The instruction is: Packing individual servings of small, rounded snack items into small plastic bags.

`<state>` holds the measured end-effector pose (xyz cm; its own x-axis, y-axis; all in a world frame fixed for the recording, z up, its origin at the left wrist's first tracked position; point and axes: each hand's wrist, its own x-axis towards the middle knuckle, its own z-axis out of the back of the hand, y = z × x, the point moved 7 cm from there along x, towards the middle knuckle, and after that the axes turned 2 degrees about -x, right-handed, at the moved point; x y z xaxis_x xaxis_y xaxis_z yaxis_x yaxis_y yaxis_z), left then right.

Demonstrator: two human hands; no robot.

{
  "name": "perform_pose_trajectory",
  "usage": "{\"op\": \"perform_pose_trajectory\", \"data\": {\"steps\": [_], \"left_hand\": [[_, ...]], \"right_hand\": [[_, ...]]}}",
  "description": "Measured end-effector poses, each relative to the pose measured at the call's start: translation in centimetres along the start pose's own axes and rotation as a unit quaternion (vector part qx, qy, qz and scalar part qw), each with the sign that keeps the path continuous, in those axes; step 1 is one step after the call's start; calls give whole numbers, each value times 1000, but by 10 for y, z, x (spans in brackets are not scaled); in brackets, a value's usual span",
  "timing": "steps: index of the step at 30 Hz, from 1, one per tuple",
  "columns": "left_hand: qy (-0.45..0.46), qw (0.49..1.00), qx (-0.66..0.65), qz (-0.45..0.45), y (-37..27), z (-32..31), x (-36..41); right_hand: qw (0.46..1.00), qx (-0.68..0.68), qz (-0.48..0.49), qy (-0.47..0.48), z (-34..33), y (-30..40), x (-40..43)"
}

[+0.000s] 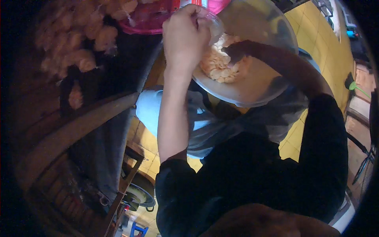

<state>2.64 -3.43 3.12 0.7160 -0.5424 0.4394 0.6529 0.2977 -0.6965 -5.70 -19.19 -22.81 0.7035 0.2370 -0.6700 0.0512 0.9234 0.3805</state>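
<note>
My left hand is raised beside the rim of a large translucent plastic tub, its fingers closed on a clear plastic bag or cup. Which of the two it is I cannot tell. Inside the tub lies a heap of thin, pale orange chips. My right hand reaches over the tub's right side down to the chips, back of the hand up and in shadow. Its fingertips are dark, and whether they pinch any chips is hidden. The tub stands in front of my knees.
A pink plastic basin with red-and-white printed packaging is beyond my left hand. At upper left, many more chips lie on a dark surface. A wooden edge runs along my left. Yellow tiles cover the floor.
</note>
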Motion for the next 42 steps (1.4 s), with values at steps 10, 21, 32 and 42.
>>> {"op": "perform_pose_trajectory", "data": {"steps": [10, 21, 32, 42], "left_hand": [[25, 998, 32, 43, 8, -2, -3], [102, 983, -85, 125, 18, -10, -6], [151, 962, -179, 137, -3, -57, -22], [190, 961, -191, 64, -30, -72, -26]], "right_hand": [[975, -98, 85, 181, -85, 77, 37], [977, -32, 207, -28, 29, 78, -47], [887, 143, 175, -402, 162, 76, -166], [854, 142, 96, -491, 148, 70, -155]]}}
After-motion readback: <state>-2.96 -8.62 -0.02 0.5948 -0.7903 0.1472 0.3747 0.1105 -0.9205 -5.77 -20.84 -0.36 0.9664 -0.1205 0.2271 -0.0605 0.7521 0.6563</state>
